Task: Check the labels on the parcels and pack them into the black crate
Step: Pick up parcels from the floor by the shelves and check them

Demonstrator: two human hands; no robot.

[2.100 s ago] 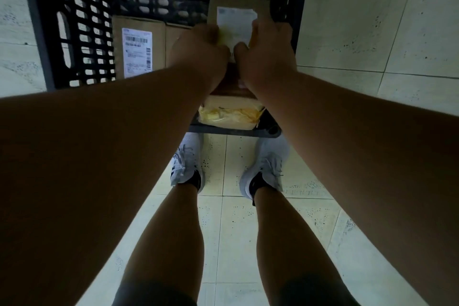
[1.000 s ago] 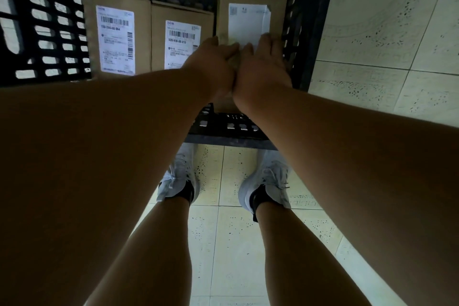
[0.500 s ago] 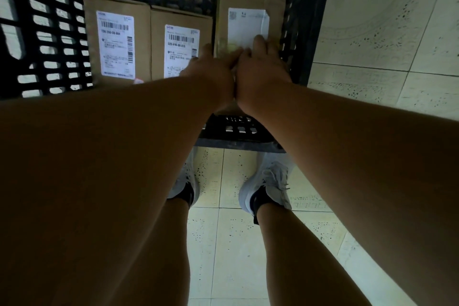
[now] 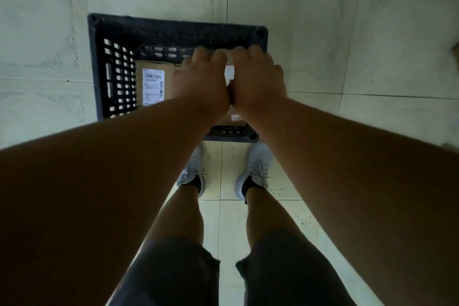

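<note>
While white shoes (image 4: 255,171) stand on the floor tiles (image 4: 372,32) nearest, the left hand (image 4: 201,82) and right hand (image 4: 258,79) hover touching, each grip loosely curled, empty, above the black crate (image 4: 173,30); left of them lies a labelled parcel (image 4: 154,82).

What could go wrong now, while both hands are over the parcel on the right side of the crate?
The left hand and right hand hide most of the right parcel, so it might settle tilted unnoticed. Its label is nearly covered, so a check could be missed. Fingers near the black crate wall could get pinched.
</note>
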